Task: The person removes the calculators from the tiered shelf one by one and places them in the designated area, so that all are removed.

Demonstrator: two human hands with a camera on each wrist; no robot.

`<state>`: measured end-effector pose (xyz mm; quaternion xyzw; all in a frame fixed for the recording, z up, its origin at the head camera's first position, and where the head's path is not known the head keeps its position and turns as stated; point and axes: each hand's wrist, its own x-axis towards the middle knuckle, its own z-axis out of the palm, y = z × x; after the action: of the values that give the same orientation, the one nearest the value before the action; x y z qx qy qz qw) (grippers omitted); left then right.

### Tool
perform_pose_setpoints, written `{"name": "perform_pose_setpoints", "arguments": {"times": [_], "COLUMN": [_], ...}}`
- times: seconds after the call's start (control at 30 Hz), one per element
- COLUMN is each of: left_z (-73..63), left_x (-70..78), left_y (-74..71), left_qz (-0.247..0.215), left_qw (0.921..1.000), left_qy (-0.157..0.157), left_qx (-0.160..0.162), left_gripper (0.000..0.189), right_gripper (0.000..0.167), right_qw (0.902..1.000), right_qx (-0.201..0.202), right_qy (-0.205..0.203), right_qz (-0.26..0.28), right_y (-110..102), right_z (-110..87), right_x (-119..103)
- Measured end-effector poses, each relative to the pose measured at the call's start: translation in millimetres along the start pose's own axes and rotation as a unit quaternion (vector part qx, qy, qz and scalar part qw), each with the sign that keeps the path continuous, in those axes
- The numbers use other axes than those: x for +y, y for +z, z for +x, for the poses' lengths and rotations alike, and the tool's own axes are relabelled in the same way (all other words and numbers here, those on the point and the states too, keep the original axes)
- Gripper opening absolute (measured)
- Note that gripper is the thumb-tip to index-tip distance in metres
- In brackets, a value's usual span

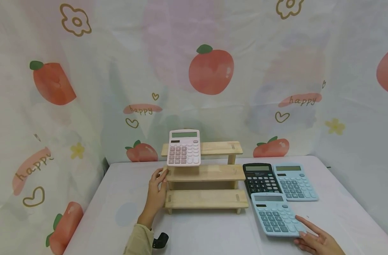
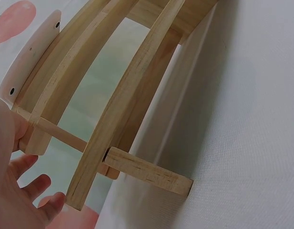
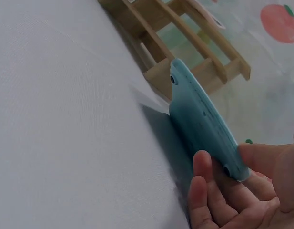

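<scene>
A three-tier wooden display stand (image 1: 206,199) stands mid-table, with a pink calculator (image 1: 184,153) propped upright at the left of its upper tiers. My left hand (image 1: 156,187) grips the left end of the middle tier; the wrist view shows fingers (image 2: 50,205) beside the plank ends. At the lower right, my right hand (image 1: 319,241) pinches the near right corner of a light blue calculator (image 1: 275,216). That calculator (image 3: 199,119) is raised off the cloth at a tilt, its underside facing the right wrist camera. The thumb and fingers (image 3: 202,164) lie on opposite faces.
Right of the stand lie a black calculator (image 1: 260,179), partly covered by the held one in view, and another light blue calculator (image 1: 296,184). A black object (image 1: 160,241) shows by the left sleeve (image 1: 139,241). Fruit-patterned cloth (image 1: 213,117) hangs behind the white table.
</scene>
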<state>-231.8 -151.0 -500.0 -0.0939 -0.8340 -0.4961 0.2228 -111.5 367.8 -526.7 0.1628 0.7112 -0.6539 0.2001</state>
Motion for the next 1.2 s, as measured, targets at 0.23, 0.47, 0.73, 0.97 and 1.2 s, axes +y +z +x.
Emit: {"name": "perform_pose_setpoints", "arguments": {"times": [0.23, 0.47, 0.73, 0.97, 1.2], "left_z": [0.3, 0.7, 0.7, 0.5, 0.4], "left_x": [-1.8, -1.0, -0.5, -2.0, -4.3], "left_y": [0.7, 0.4, 0.1, 0.8, 1.9], "left_qz": [0.001, -0.001, -0.001, -0.006, -0.004], "left_qw": [1.0000, 1.0000, 1.0000, 1.0000, 1.0000], "left_qy": [-0.001, -0.004, -0.007, 0.001, 0.002], "left_qx": [0.002, 0.000, -0.002, 0.004, 0.003], "left_gripper": [0.038, 0.038, 0.038, 0.038, 0.038], "right_gripper": [0.090, 0.088, 0.085, 0.079, 0.074], "right_qw": [0.9968, 0.9891, 0.9777, 0.9687, 0.9596], "right_qx": [0.009, 0.001, -0.004, -0.022, -0.049], "right_qy": [0.004, 0.003, -0.003, -0.022, -0.038], "right_qz": [-0.080, -0.147, -0.210, -0.246, -0.275], "right_y": [1.7, -0.6, -5.1, -10.0, -12.9], "right_z": [-1.2, -5.3, -8.7, -11.2, -10.9], "right_x": [-7.4, -12.7, -18.7, -25.9, -29.9]}}
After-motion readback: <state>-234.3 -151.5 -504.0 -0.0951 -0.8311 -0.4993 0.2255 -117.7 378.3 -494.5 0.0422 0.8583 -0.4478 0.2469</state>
